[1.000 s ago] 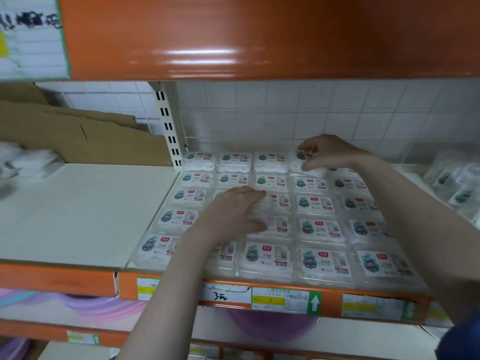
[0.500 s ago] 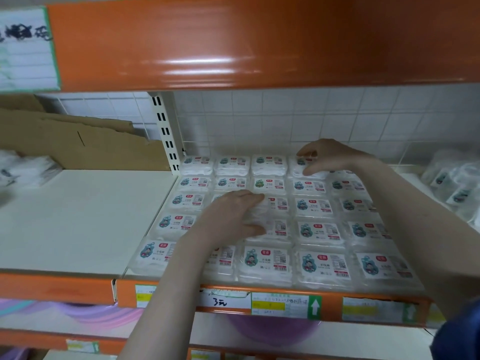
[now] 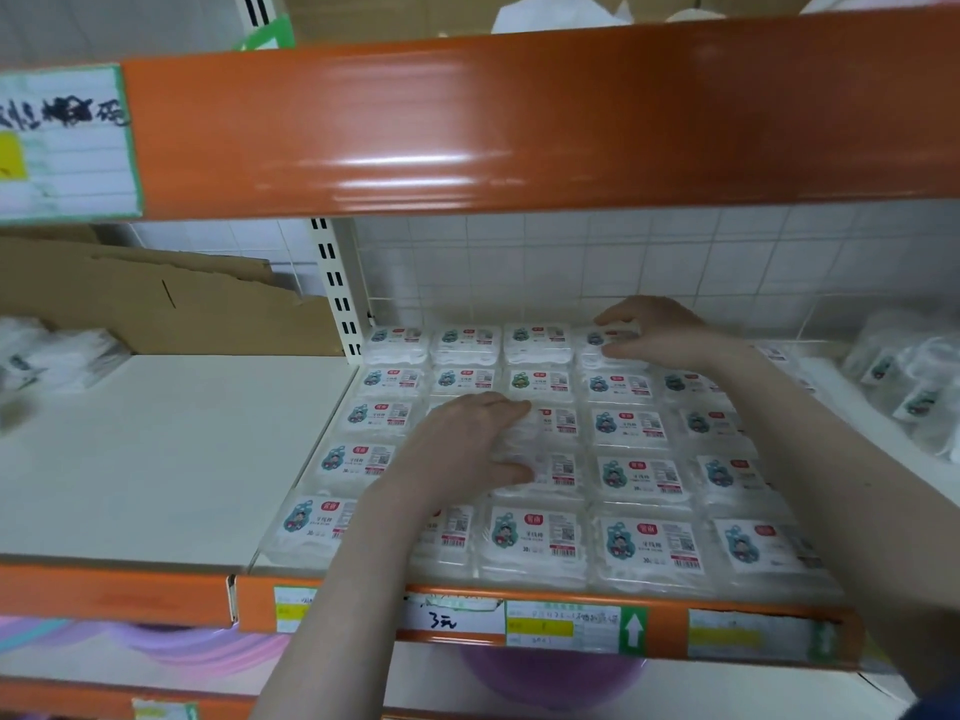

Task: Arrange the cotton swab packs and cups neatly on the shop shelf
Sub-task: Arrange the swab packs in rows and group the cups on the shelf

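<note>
Several clear cotton swab packs (image 3: 631,478) with blue-and-red labels lie in neat rows on the white shelf (image 3: 156,459), right of the upright post. My left hand (image 3: 462,449) lies over the middle rows, its fingers and thumb spanning a cotton swab pack (image 3: 550,444) from the left. At the back row my right hand (image 3: 660,332) pinches a pack (image 3: 602,348) between fingers on its far edge and thumb on its near edge. No cups are in view.
Loose swab packs in a heap (image 3: 914,392) sit at the far right, and more lie at the far left (image 3: 57,356). Flattened cardboard (image 3: 156,298) leans on the tiled wall. An orange upper shelf edge (image 3: 519,116) hangs overhead.
Both hands stay on the same packs with hardly any movement. The view has tilted up a little, so the shelf sits lower in the frame.
</note>
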Available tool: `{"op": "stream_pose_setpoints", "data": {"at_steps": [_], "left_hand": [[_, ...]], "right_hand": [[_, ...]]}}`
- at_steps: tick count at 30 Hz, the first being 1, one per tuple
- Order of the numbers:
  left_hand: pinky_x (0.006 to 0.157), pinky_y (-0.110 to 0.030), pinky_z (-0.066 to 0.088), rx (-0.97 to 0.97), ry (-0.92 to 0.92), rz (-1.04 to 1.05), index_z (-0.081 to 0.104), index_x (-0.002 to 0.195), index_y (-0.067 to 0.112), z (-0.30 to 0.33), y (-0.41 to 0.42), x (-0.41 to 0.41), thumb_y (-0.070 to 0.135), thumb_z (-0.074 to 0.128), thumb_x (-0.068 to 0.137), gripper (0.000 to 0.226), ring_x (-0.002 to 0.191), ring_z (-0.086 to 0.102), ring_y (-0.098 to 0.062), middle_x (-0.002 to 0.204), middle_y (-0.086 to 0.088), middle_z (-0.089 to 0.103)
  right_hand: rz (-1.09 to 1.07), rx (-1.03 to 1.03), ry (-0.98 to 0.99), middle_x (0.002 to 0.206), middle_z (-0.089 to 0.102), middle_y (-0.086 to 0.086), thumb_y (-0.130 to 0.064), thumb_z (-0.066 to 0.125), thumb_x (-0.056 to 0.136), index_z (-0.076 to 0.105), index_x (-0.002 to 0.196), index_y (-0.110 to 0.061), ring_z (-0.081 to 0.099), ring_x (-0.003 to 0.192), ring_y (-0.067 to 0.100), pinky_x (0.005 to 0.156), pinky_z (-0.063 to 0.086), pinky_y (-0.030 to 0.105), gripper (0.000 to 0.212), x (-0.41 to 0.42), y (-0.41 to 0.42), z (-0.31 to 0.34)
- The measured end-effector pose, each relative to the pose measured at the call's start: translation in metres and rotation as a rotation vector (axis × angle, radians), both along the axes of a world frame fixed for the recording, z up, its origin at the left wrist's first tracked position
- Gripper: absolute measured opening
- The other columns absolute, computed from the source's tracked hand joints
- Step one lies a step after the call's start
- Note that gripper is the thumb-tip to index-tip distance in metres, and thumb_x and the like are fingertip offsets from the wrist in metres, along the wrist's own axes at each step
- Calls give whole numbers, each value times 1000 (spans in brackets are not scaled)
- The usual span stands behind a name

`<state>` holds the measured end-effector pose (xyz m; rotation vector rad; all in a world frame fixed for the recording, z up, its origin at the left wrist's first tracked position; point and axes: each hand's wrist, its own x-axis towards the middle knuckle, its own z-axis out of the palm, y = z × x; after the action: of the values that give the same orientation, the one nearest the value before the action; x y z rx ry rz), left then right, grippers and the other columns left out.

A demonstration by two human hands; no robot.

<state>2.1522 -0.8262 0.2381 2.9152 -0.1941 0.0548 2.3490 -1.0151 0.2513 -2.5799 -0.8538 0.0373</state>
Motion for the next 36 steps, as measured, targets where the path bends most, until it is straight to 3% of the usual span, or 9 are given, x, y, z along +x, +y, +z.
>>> {"op": "stream_pose_setpoints", "data": {"at_steps": [4,8,14,23,28,32,36], "left_hand": [[107,-24,24,32,-11,16,31,145,26,3,-3,2,53,59,84,72,134,33,-12,149,6,34],[105,-24,27,41,-25,35,32,145,27,9,-12,4,54,60,82,73,133,35,-13,148,6,36],[103,-26,31,59,-44,35,34,144,29,11,-41,7,57,61,80,74,130,39,-15,146,6,39],[99,-24,34,65,-22,-7,34,144,30,7,-95,9,58,59,81,73,126,43,-14,144,7,41],[104,-23,28,110,-5,-73,32,144,28,2,-110,9,56,59,82,73,132,36,-14,148,6,37],[102,-18,25,17,94,-103,28,146,29,5,-100,9,49,67,79,80,132,34,-11,149,6,33],[95,-20,33,-24,106,-141,35,143,25,8,-90,15,41,74,75,79,119,43,-13,131,2,45]], "right_hand": [[-63,-64,-252,128,55,8,-33,60,89,55,129,-16,53,111,25,88,40,30,43,-27,-29,-11],[-172,-45,-345,123,59,13,-32,60,89,59,125,-12,56,108,31,92,41,35,42,-60,-71,-24],[-288,14,-404,105,66,16,-26,69,82,67,109,-5,62,93,35,81,48,41,35,-94,-139,-51],[-224,120,-440,92,67,18,-12,70,81,70,93,-1,62,83,37,74,51,42,16,-108,-166,-75],[-225,111,-454,94,66,18,-14,66,83,70,95,-2,61,84,37,75,50,42,17,-105,-166,-78],[-219,131,-466,91,67,18,-12,67,82,70,94,-1,61,80,37,72,52,43,16,-105,-166,-78],[-226,125,-461,91,66,17,-12,69,81,70,95,-2,62,80,36,72,52,42,17,-105,-166,-77]]}}
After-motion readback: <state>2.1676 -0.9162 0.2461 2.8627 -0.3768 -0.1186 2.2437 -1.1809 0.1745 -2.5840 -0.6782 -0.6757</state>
